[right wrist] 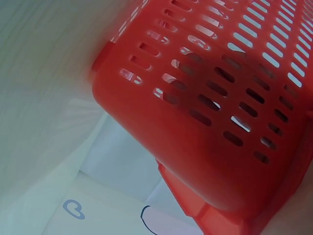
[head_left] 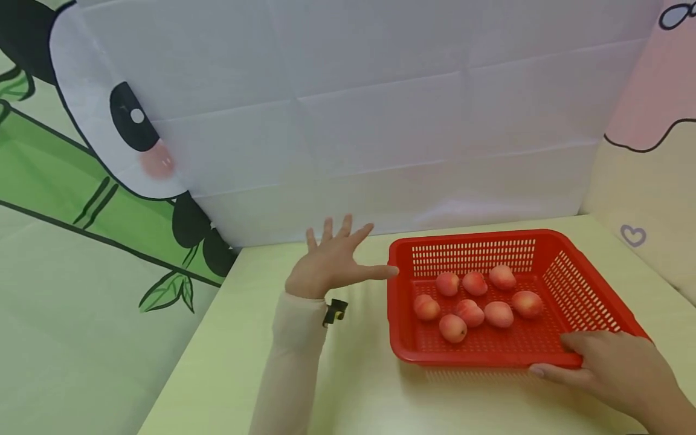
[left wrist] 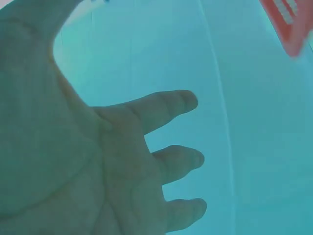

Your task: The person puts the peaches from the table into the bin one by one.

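Observation:
A red plastic basket (head_left: 478,359) with slotted walls holds several reddish peaches (head_left: 498,315), spread loosely over its floor. My right hand (head_left: 625,371) grips the near right corner, fingers over the rim and thumb along the outside. From the right wrist, the slotted outer wall (right wrist: 161,127) fills much of the view and that hand is mostly hidden. Off the basket's left side, my left hand (head_left: 331,266) is raised with fingers spread; its thumb tip overlaps the left rim in the head view. The left wrist view shows its palm (left wrist: 63,152) with nothing held.
The basket is over a pale yellow-green table (head_left: 217,374), its shadow falling below the near side. A white sheet with a cartoon face (head_left: 380,121) stands along the back. On the right is a pale wall with a heart drawing (head_left: 633,236).

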`<control>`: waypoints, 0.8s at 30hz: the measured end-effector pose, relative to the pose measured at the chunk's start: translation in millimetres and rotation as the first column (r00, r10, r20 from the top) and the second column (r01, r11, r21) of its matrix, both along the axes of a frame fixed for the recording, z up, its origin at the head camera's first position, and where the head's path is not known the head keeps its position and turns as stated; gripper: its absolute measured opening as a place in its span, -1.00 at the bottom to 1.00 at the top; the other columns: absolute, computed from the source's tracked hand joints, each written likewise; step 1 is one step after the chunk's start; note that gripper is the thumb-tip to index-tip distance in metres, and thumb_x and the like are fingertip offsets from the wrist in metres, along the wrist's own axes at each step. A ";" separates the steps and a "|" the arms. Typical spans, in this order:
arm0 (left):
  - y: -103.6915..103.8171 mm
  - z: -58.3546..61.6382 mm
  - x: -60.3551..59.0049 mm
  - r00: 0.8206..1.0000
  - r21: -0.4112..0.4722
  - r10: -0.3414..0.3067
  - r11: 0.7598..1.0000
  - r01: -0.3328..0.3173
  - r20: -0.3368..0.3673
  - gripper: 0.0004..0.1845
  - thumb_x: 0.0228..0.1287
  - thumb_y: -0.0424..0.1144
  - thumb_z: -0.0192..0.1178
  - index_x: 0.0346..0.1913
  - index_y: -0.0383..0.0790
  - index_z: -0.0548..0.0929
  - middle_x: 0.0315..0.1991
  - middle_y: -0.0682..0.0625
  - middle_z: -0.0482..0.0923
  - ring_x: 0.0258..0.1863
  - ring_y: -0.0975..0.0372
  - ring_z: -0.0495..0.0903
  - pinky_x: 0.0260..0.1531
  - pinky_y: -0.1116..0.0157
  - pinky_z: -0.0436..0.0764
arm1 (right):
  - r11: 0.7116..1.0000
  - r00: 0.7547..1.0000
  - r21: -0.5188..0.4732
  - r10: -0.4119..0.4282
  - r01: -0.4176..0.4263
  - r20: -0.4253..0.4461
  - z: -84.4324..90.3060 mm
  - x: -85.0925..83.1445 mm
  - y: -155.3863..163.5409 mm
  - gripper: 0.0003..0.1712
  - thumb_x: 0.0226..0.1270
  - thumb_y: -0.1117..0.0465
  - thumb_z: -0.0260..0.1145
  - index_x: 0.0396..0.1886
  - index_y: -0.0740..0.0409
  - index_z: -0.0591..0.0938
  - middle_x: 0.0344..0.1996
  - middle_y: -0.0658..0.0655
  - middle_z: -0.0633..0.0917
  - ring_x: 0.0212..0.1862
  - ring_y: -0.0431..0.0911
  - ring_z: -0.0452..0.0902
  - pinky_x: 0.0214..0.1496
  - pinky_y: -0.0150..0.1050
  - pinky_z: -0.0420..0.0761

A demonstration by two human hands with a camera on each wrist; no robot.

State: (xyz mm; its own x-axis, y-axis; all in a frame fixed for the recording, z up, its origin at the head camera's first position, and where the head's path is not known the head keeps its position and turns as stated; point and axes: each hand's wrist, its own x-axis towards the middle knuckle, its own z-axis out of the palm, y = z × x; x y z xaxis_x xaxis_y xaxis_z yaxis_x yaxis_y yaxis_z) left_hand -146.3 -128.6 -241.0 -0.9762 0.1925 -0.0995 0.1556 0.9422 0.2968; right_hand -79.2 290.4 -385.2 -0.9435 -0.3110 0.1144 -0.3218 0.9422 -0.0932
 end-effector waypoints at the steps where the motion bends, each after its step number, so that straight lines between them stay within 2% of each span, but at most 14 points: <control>1: -8.6 -4.3 1.0 1.000 0.016 0.029 0.999 -0.029 -0.002 0.18 0.12 0.67 0.17 0.74 0.31 0.03 0.76 -0.08 -0.38 0.69 -0.22 -0.52 0.49 -0.37 -0.55 | 1.000 1.000 -0.001 -0.002 0.002 -0.001 0.2 0.0 0.5 -0.36 0.13 -0.57 0.43 -0.38 -0.10 0.73 -0.65 -0.19 0.46 -0.51 -0.19 0.42 -0.43 -0.17 0.39; 6: -36.9 -27.0 6.8 0.991 0.059 0.130 0.990 -0.129 -0.014 0.19 0.16 0.70 0.06 0.75 0.28 -0.05 0.76 -0.15 -0.40 0.68 -0.28 -0.53 0.45 -0.41 -0.57 | 1.000 1.000 0.010 0.004 -0.004 0.007 1.0 0.4 1.9 -0.38 0.15 -0.57 0.42 -0.45 -0.13 0.65 -0.65 -0.18 0.44 -0.50 -0.18 0.39 -0.43 -0.17 0.37; 10: -48.2 -40.7 9.2 0.987 0.053 0.159 0.986 -0.158 -0.016 0.19 0.19 0.73 -0.02 0.76 0.24 -0.10 0.75 -0.20 -0.42 0.66 -0.33 -0.54 0.43 -0.44 -0.58 | 0.999 1.000 0.026 0.024 -0.024 0.000 1.4 -0.6 3.0 -0.37 0.14 -0.57 0.43 -0.53 -0.18 0.51 -0.68 -0.18 0.35 -0.53 -0.21 0.27 -0.43 -0.21 0.27; 12: -52.5 -43.7 9.6 0.985 0.050 0.169 0.985 -0.168 -0.034 0.20 0.19 0.73 -0.04 0.76 0.22 -0.10 0.75 -0.21 -0.43 0.66 -0.34 -0.55 0.41 -0.45 -0.60 | 0.998 0.999 0.035 0.046 -0.047 0.018 3.5 -3.3 5.6 -0.38 0.14 -0.55 0.44 -0.48 -0.16 0.54 -0.64 -0.19 0.40 -0.51 -0.22 0.29 -0.42 -0.21 0.29; 15: -58.6 -44.2 10.2 0.980 0.053 0.189 0.981 -0.186 -0.061 0.21 0.20 0.73 -0.04 0.76 0.19 -0.09 0.75 -0.22 -0.44 0.65 -0.34 -0.58 0.38 -0.45 -0.64 | 0.997 0.992 0.012 0.080 -0.082 0.096 11.3 -9.7 10.8 -0.36 0.17 -0.50 0.46 -0.24 -0.03 0.71 -0.40 -0.10 0.67 -0.33 -0.12 0.56 -0.30 -0.08 0.60; 17: -63.4 -42.9 11.7 0.977 0.045 0.202 0.979 -0.199 -0.062 0.22 0.20 0.73 -0.04 0.77 0.18 -0.10 0.75 -0.22 -0.46 0.65 -0.33 -0.60 0.37 -0.44 -0.66 | 0.993 0.985 -0.028 0.113 -0.110 0.127 20.2 -16.4 15.0 -0.28 0.21 -0.44 0.47 -0.02 0.09 0.75 -0.14 0.08 0.76 -0.12 0.05 0.67 -0.11 0.15 0.70; 20: -67.9 -40.3 12.8 0.977 0.038 0.204 0.979 -0.202 -0.065 0.22 0.21 0.73 -0.04 0.77 0.15 -0.10 0.74 -0.24 -0.46 0.65 -0.33 -0.61 0.37 -0.44 -0.67 | 0.988 0.986 -0.080 0.140 -0.132 0.095 40.0 -28.4 25.5 -0.16 0.26 -0.34 0.50 0.23 0.24 0.70 0.19 0.36 0.68 0.17 0.35 0.58 0.10 0.44 0.58; 22: -69.5 -38.6 13.5 0.977 0.039 0.201 0.979 -0.199 -0.070 0.22 0.22 0.72 -0.04 0.77 0.12 -0.09 0.74 -0.26 -0.47 0.65 -0.33 -0.61 0.37 -0.44 -0.68 | 0.989 0.992 -0.083 0.125 -0.122 0.027 55.6 -38.9 35.2 -0.10 0.30 -0.31 0.49 0.35 0.29 0.63 0.33 0.47 0.57 0.27 0.46 0.47 0.15 0.55 0.48; 24: -70.5 -37.2 14.6 0.977 0.042 0.200 0.980 -0.197 -0.078 0.23 0.22 0.72 -0.03 0.77 0.11 -0.08 0.74 -0.26 -0.46 0.65 -0.32 -0.60 0.37 -0.44 -0.68 | 0.994 0.997 -0.074 0.075 -0.077 -0.027 70.1 -50.4 45.0 -0.03 0.35 -0.31 0.45 0.45 0.34 0.52 0.44 0.54 0.42 0.35 0.54 0.34 0.21 0.64 0.36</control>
State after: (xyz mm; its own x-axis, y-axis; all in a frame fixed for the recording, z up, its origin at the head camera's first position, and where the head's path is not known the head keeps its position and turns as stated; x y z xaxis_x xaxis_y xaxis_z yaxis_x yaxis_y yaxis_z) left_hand -131.7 -199.1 -278.2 -0.9999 -0.0039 -0.0151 -0.0086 0.9464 0.3229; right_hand -129.6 335.4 -315.0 -0.9141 -0.3716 0.1622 -0.3955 0.9055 -0.1538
